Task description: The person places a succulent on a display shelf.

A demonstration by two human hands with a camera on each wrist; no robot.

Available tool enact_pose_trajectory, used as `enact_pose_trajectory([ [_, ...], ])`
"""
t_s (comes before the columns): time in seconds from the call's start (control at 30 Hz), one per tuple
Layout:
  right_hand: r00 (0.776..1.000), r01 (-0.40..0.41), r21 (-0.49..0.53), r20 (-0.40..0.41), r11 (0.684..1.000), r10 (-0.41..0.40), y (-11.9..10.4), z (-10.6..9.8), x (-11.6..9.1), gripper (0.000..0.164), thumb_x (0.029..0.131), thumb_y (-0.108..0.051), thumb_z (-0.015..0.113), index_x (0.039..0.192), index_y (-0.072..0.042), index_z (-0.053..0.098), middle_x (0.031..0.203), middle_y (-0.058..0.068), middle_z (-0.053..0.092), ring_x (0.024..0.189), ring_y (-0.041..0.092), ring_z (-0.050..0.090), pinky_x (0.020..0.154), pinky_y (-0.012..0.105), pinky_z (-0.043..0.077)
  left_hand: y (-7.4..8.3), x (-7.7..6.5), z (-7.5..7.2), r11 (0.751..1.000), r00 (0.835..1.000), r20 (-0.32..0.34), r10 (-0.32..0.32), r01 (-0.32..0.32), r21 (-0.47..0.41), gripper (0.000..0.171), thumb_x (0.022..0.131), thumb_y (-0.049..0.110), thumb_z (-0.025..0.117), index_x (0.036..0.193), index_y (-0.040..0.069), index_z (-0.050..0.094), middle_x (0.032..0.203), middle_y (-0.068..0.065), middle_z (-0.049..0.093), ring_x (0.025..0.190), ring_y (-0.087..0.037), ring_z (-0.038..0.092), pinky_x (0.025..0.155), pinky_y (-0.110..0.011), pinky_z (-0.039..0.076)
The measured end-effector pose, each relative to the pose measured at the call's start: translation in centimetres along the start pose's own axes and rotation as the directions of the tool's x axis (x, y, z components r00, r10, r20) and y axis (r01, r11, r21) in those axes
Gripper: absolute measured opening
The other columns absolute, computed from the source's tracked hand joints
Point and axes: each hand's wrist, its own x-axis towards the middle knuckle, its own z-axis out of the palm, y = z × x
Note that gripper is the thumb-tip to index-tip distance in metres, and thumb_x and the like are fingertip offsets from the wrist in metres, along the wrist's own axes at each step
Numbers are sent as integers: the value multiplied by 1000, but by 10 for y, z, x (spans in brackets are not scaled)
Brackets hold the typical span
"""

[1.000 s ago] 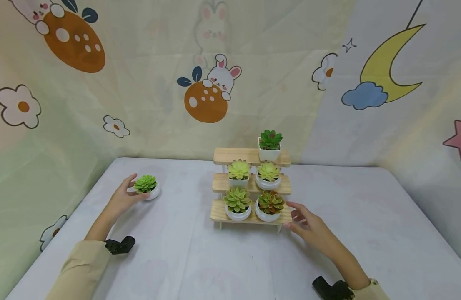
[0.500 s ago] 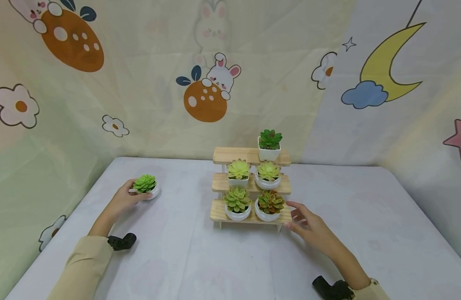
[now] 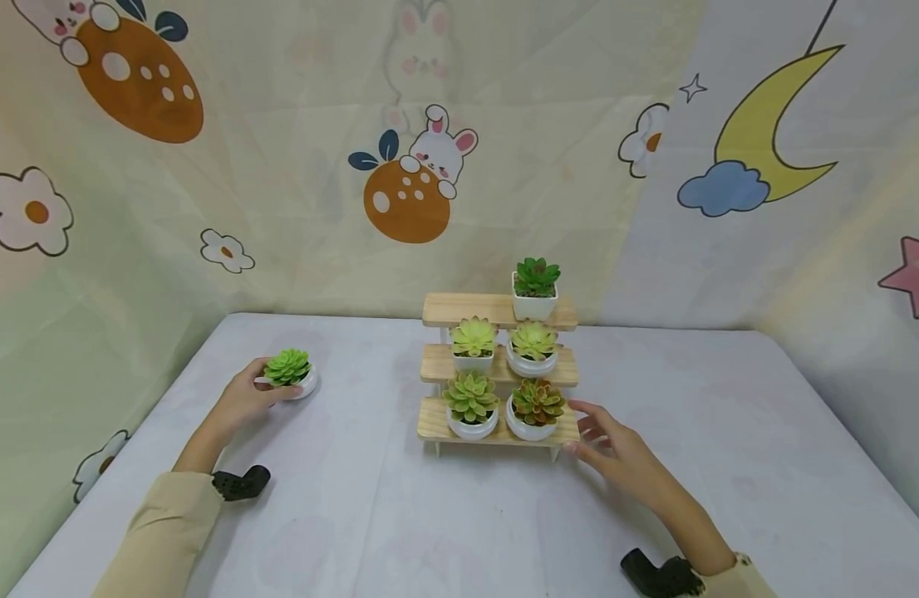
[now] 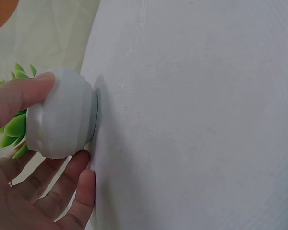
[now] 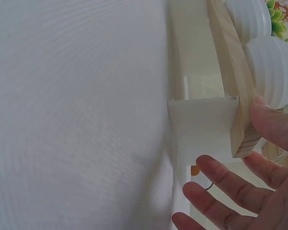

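At the table's left, my left hand (image 3: 250,392) holds a small potted succulent (image 3: 287,367) with bright green leaves. In the left wrist view its ribbed white pot (image 4: 65,115) lies between my thumb and fingers, base close against the tablecloth. My right hand (image 3: 616,448) is at the right end of a three-step wooden plant stand (image 3: 459,311). In the right wrist view, thumb and index finger hold the end of its lowest board (image 5: 240,129), the other fingers spread apart. On that step sit a pale green succulent (image 3: 470,397) and a reddish one (image 3: 538,403).
The middle step bears two yellow-green succulents, one in a square pot (image 3: 473,363), one in a round pot (image 3: 533,364). A dark green succulent (image 3: 536,278) stands at the top step's right. Behind the white-covered table (image 3: 400,515) hangs a printed cloth (image 3: 295,166).
My left hand has closed in around the pot, its fingers now nearer the sides. The right hand stays at the stand's end, and the head view has shifted slightly.
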Motion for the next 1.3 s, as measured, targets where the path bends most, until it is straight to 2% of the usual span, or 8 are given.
enact_pose_trajectory([
  [0.23,1000,-6,-3,3,1000,6,0,1,1,52,88,-22,65,133,-7,44,103,9,64,93,21,60,79,37,51,0,-1,0,1000,1000,-11,-5,5,1,82,81,44,69,141,4,30,139,-24,35,117,-37,43,80,-35,44],
  [0.4,1000,-7,-1,0,1000,7,1,1,1,52,87,-21,65,133,-6,44,103,9,64,93,21,60,79,37,51,2,-1,1,1000,1000,-18,1,-1,-4,80,81,44,69,139,3,31,137,-24,37,115,-36,46,76,-29,44],
  [0.57,1000,-6,-3,-2,1000,6,1,1,1,52,88,-22,65,133,-6,44,103,9,64,92,21,60,79,36,51,7,-2,1,1000,1000,-19,12,-12,-21,80,82,44,68,139,2,32,136,-25,37,107,-31,53,71,-24,46],
  [0.77,1000,-12,11,1,1000,12,1,1,1,52,88,-22,65,133,-7,44,103,8,64,93,20,59,79,35,51,15,-2,2,998,999,-25,38,-39,-45,78,82,43,69,138,3,32,132,-23,43,97,-24,58,72,-25,48],
  [1.03,1000,-19,2,0,1000,19,1,1,1,53,88,-24,65,134,-8,43,104,8,64,94,19,59,79,35,51,31,-3,4,995,994,-63,88,-91,-42,77,80,45,70,137,8,36,130,-19,46,109,-28,50,78,-30,42],
  [1.3,1000,-21,-2,2,1000,21,1,1,1,53,88,-25,65,134,-7,43,104,8,64,94,19,59,79,33,51,61,-8,7,986,988,-70,136,-141,-84,75,79,43,71,136,10,37,131,-16,44,113,-29,48,83,-37,40],
])
